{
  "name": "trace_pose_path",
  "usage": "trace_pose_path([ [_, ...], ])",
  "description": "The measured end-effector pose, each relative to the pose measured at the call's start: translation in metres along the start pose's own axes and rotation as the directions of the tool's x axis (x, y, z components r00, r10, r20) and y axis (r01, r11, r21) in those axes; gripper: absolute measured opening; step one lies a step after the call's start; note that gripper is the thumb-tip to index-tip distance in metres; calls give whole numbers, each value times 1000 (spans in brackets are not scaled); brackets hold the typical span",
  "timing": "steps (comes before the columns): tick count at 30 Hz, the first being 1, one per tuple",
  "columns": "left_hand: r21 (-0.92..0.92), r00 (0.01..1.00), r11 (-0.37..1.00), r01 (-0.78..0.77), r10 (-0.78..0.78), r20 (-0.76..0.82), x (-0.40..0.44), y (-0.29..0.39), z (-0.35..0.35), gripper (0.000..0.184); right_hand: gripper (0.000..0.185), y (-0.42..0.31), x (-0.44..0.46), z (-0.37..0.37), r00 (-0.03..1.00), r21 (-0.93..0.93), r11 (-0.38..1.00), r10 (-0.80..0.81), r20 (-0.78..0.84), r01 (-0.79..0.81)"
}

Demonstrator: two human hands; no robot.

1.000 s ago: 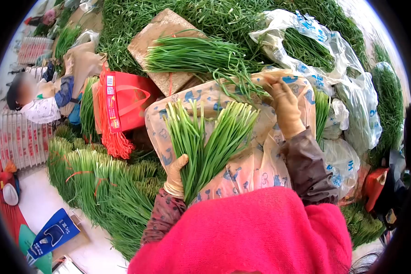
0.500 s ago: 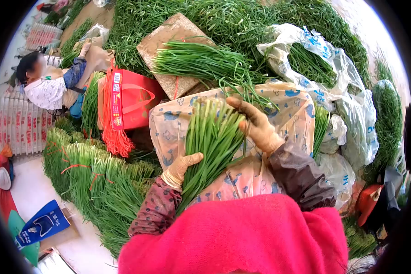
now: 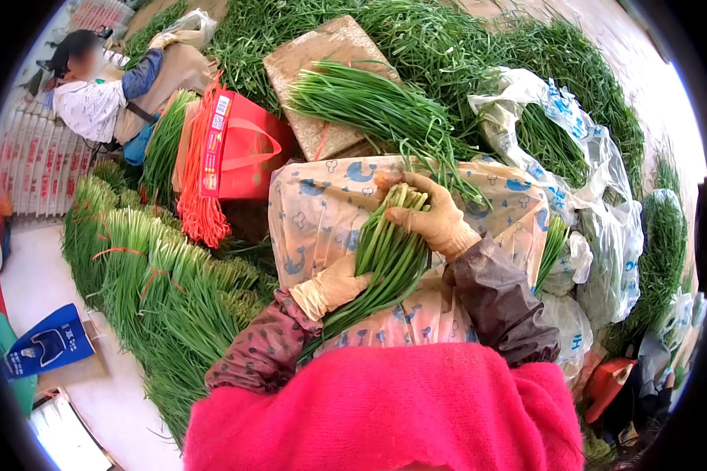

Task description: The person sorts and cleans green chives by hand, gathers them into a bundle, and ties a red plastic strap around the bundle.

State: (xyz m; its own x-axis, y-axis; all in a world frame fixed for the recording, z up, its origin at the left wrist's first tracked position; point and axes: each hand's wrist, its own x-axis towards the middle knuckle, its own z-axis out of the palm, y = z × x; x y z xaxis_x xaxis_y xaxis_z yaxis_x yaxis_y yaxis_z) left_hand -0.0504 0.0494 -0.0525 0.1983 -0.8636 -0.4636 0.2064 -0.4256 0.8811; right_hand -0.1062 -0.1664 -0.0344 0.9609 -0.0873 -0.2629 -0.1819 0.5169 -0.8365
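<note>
A bunch of garlic chives (image 3: 394, 263) lies across my lap, its pale cut ends up and its leaves trailing down to the left. My gloved right hand (image 3: 434, 220) is wrapped over the pale ends, thumb in front. Lower down, my gloved left hand (image 3: 334, 287) grips the leafy side of the bunch; its far fingers are hidden behind the leaves. Under both hands spreads a patterned plastic sheet (image 3: 306, 228). Beyond it, loose chives (image 3: 373, 102) rest on a tan board (image 3: 330, 43).
Tied chive bundles (image 3: 161, 282) stand at my left. A red bag (image 3: 247, 149) holds orange-red ties (image 3: 200, 204). Clear plastic bags (image 3: 613, 243) lie at right, and a large chive heap (image 3: 448, 39) lies behind. Another person (image 3: 94, 102) sits at upper left.
My right hand has gone from open beside the bunch to closed around its pale ends. The bunch is gathered tighter and has shifted right, and my left hand has moved right with it.
</note>
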Motion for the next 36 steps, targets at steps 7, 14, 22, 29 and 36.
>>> trace_pose_path([
  [7,-39,896,956,-290,257,-362,-3,28,20,76,36,7,-1,1,985,-43,997,-72,-159,66],
  [14,237,973,965,-117,159,-168,-2,12,18,87,39,-7,-3,12,989,-228,972,17,-149,-51],
  [22,513,878,858,3,243,-412,-25,40,-28,79,20,-122,20,-46,614,-554,805,-550,-566,211],
  [29,-81,851,965,-249,178,-495,-22,13,-49,98,26,-324,-2,-27,295,-967,-14,-951,92,255],
  [36,172,885,929,-326,364,-291,-29,79,-100,108,23,-350,-14,28,639,-900,38,-717,278,434],
])
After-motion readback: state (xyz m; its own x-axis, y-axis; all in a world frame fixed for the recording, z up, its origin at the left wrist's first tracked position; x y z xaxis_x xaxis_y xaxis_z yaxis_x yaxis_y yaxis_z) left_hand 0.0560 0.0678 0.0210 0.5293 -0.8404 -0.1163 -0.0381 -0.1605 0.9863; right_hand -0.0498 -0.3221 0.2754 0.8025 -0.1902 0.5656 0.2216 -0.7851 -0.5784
